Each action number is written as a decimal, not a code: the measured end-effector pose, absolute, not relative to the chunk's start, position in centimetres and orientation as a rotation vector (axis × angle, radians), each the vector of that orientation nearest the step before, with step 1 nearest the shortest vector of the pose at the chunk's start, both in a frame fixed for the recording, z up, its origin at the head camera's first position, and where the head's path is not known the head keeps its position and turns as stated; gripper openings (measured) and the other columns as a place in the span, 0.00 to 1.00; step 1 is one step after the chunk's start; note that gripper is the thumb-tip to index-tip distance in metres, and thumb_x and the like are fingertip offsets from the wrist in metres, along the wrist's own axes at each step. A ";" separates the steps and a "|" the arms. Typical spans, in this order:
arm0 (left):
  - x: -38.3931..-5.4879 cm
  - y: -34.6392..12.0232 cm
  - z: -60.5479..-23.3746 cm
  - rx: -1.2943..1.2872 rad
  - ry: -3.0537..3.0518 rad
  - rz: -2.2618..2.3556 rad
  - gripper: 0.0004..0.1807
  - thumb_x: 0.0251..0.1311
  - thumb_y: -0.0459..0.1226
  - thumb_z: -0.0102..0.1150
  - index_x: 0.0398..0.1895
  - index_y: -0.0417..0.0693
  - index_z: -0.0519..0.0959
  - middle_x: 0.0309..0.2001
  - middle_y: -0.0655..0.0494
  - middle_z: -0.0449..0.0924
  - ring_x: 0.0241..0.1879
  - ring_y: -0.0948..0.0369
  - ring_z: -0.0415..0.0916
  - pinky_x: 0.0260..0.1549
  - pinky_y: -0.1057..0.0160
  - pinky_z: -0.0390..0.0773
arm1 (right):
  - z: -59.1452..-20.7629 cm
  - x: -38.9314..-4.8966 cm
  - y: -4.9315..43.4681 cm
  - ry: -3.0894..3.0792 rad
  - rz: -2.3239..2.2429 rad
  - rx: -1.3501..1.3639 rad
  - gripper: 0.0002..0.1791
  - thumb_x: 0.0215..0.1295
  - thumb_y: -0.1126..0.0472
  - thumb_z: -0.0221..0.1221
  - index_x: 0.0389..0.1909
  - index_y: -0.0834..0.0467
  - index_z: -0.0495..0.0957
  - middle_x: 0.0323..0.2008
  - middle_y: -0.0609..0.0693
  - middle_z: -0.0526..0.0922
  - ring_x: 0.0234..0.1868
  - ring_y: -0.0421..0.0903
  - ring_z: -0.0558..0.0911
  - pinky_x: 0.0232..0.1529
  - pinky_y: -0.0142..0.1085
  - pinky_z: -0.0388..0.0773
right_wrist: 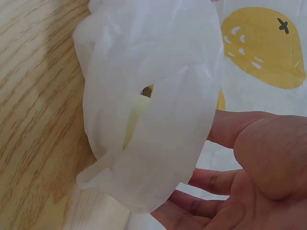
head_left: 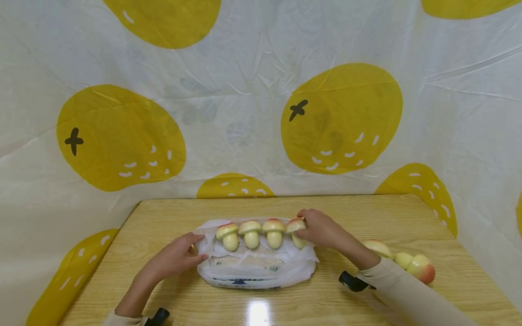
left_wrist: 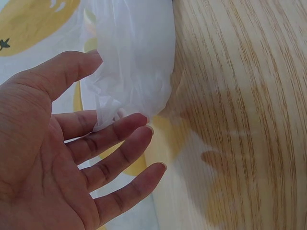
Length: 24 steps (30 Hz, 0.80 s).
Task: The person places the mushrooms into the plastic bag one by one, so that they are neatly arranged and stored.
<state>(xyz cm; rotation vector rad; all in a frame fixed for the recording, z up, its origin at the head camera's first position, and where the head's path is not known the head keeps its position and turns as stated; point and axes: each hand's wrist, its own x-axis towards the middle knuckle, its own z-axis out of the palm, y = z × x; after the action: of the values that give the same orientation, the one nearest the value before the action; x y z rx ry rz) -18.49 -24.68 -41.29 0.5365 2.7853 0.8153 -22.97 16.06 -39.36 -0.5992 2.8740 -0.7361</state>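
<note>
White plastic bag [head_left: 236,272] on wooden table [head_left: 171,303], near its middle, four toy-like mushrooms [head_left: 274,233] in a row along the far side of its opening, caps away from the person, pale yellow with red blush. Printing on bag's front: dark blue motif above a line of dark characters, too small to read; small green print on the panel above, also illegible. Left hand [head_left: 177,256]: fingers loosely extended, thumb and fingertips touching the bag's left edge, no firm hold. Right hand [head_left: 324,228]: thumb and fingers pinch the rightmost mushroom [head_left: 296,225]. More mushrooms [head_left: 422,268] lie right, beside the right forearm. Behind, hanging sheet [head_left: 244,131], large yellow fruit shapes, black crosses; no lettering made out.
</note>
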 end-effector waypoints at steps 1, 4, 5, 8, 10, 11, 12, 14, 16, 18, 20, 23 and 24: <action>-18.4 -24.7 -41.3 0.532 2.780 0.821 0.37 0.64 0.48 0.68 0.67 0.31 0.72 0.44 0.54 0.78 0.35 0.65 0.74 0.30 0.67 0.76 | -39.3 -22.9 16.1 2.884 -0.727 -0.599 0.27 0.62 0.58 0.69 0.57 0.70 0.76 0.44 0.58 0.82 0.41 0.49 0.78 0.43 0.45 0.77; -18.3 -24.6 -41.2 0.531 2.776 0.829 0.37 0.64 0.48 0.68 0.67 0.31 0.72 0.43 0.54 0.78 0.35 0.65 0.74 0.30 0.66 0.76 | -39.3 -22.8 16.1 2.922 -0.695 -0.618 0.25 0.63 0.58 0.69 0.56 0.68 0.78 0.45 0.58 0.81 0.43 0.51 0.78 0.45 0.46 0.77; -18.3 -24.6 -41.2 0.535 2.778 0.828 0.37 0.64 0.48 0.68 0.67 0.31 0.72 0.43 0.54 0.78 0.35 0.65 0.74 0.30 0.66 0.75 | -39.3 -22.7 16.1 2.938 -0.686 -0.625 0.24 0.62 0.58 0.69 0.55 0.68 0.78 0.45 0.58 0.81 0.44 0.51 0.79 0.46 0.47 0.77; -18.3 -24.7 -41.2 0.537 2.781 0.830 0.37 0.64 0.48 0.68 0.67 0.31 0.72 0.44 0.53 0.78 0.35 0.65 0.74 0.30 0.66 0.76 | -39.4 -22.7 16.2 2.978 -0.662 -0.638 0.21 0.62 0.59 0.69 0.52 0.66 0.80 0.45 0.58 0.81 0.45 0.52 0.79 0.45 0.47 0.78; -18.3 -24.7 -41.2 0.541 2.782 0.831 0.37 0.64 0.48 0.68 0.67 0.30 0.72 0.44 0.53 0.78 0.34 0.65 0.74 0.29 0.66 0.76 | -39.5 -22.6 16.2 2.999 -0.649 -0.648 0.21 0.62 0.59 0.69 0.52 0.66 0.80 0.46 0.59 0.81 0.44 0.52 0.80 0.44 0.47 0.78; -18.3 -24.7 -41.3 0.546 2.783 0.830 0.37 0.64 0.48 0.68 0.67 0.30 0.72 0.44 0.53 0.78 0.34 0.66 0.73 0.29 0.67 0.76 | -39.5 -22.5 16.2 3.011 -0.644 -0.651 0.21 0.62 0.59 0.70 0.51 0.66 0.80 0.46 0.59 0.81 0.44 0.53 0.80 0.44 0.47 0.79; -18.3 -24.7 -41.3 0.548 2.782 0.831 0.37 0.64 0.48 0.68 0.67 0.30 0.72 0.44 0.53 0.78 0.34 0.66 0.73 0.29 0.67 0.76 | -39.6 -22.5 16.2 3.024 -0.639 -0.654 0.21 0.62 0.59 0.70 0.51 0.66 0.80 0.46 0.59 0.81 0.43 0.53 0.80 0.43 0.47 0.79; -18.4 -24.8 -41.4 0.543 2.781 0.832 0.36 0.64 0.48 0.68 0.67 0.30 0.72 0.44 0.53 0.78 0.34 0.66 0.74 0.28 0.67 0.76 | -39.8 -22.4 16.2 3.056 -0.625 -0.667 0.20 0.61 0.58 0.70 0.50 0.65 0.80 0.45 0.59 0.81 0.42 0.53 0.81 0.41 0.47 0.79; -18.4 -24.8 -41.4 0.543 2.781 0.831 0.37 0.65 0.48 0.68 0.67 0.30 0.72 0.44 0.53 0.77 0.34 0.66 0.74 0.29 0.67 0.76 | -39.9 -22.3 16.2 3.088 -0.609 -0.678 0.20 0.61 0.58 0.71 0.49 0.65 0.81 0.43 0.58 0.80 0.41 0.53 0.81 0.40 0.47 0.80; -18.4 -24.8 -41.4 0.539 2.776 0.836 0.37 0.65 0.49 0.67 0.67 0.30 0.72 0.44 0.53 0.77 0.34 0.66 0.74 0.29 0.67 0.76 | -40.0 -22.3 16.2 3.112 -0.601 -0.680 0.20 0.61 0.58 0.71 0.49 0.65 0.81 0.42 0.57 0.80 0.40 0.53 0.81 0.40 0.46 0.80; -18.4 -24.8 -41.4 0.542 2.771 0.841 0.37 0.65 0.49 0.67 0.67 0.30 0.72 0.44 0.53 0.77 0.34 0.65 0.74 0.29 0.66 0.76 | -39.9 -22.2 16.3 3.115 -0.613 -0.686 0.20 0.61 0.57 0.71 0.49 0.65 0.81 0.43 0.56 0.80 0.41 0.52 0.81 0.40 0.46 0.80; -18.5 -24.8 -41.5 0.544 2.771 0.845 0.37 0.65 0.49 0.67 0.67 0.30 0.72 0.44 0.53 0.77 0.34 0.65 0.75 0.29 0.66 0.76 | -39.6 -22.1 16.6 3.091 -0.653 -0.694 0.21 0.62 0.57 0.71 0.51 0.64 0.81 0.45 0.56 0.81 0.43 0.52 0.81 0.43 0.47 0.80; -18.5 -24.8 -41.5 0.543 2.773 0.845 0.37 0.65 0.49 0.67 0.67 0.31 0.72 0.44 0.53 0.77 0.34 0.65 0.75 0.30 0.67 0.77 | -39.5 -22.1 16.8 3.075 -0.671 -0.701 0.21 0.62 0.57 0.70 0.51 0.64 0.81 0.45 0.56 0.81 0.44 0.53 0.82 0.44 0.47 0.80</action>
<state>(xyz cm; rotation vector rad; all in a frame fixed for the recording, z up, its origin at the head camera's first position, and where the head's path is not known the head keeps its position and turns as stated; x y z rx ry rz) -18.51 -24.83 -41.52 0.5433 2.7729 0.8452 -22.10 16.78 -39.51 -0.7006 3.0751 -0.6708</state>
